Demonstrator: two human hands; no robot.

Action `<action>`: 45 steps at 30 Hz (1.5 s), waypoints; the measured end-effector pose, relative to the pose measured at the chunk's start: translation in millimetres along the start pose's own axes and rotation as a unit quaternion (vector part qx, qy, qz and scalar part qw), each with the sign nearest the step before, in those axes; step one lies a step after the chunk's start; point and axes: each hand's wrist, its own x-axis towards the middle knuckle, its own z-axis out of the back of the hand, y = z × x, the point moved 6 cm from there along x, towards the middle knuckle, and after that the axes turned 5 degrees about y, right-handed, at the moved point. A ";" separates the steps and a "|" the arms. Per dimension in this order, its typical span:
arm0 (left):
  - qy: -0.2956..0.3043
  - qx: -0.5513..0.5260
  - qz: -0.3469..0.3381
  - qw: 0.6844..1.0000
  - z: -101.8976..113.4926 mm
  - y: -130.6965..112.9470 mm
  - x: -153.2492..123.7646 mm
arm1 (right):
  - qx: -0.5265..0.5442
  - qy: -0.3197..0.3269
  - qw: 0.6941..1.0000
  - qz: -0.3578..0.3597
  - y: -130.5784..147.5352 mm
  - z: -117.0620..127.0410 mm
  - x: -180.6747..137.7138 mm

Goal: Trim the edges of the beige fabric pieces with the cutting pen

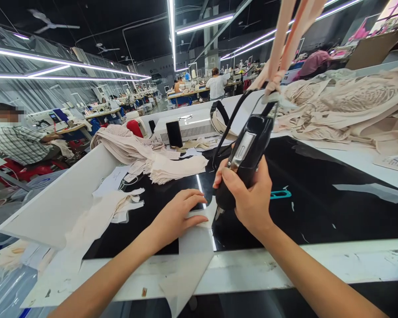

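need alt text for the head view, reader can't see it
The right hand grips a black tool tied to peach straps, its tip close to a pale fabric piece under the left hand. They are at a black tabletop, with pale cloth heaps farther back on both sides.

Legible text: none | wall lettering (167, 68): too small | pillar sign (213, 61): unreadable
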 end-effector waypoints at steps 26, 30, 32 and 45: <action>-0.009 0.087 -0.052 0.995 -3.7 6.7 -21.2 | 0.047 0.035 0.998 -0.038 7.2 -0.5 -4.7; 0.000 0.091 -0.039 0.995 -15.4 10.5 2.6 | 0.043 0.035 0.997 -0.053 11.4 6.7 -9.8; 0.012 0.095 -0.035 0.995 -20.1 12.5 8.4 | 0.040 0.029 0.997 -0.056 14.5 11.0 -12.0; 0.031 0.128 -0.065 0.989 -27.9 13.9 -14.1 | 0.033 -0.004 0.998 -0.049 29.3 22.2 -16.9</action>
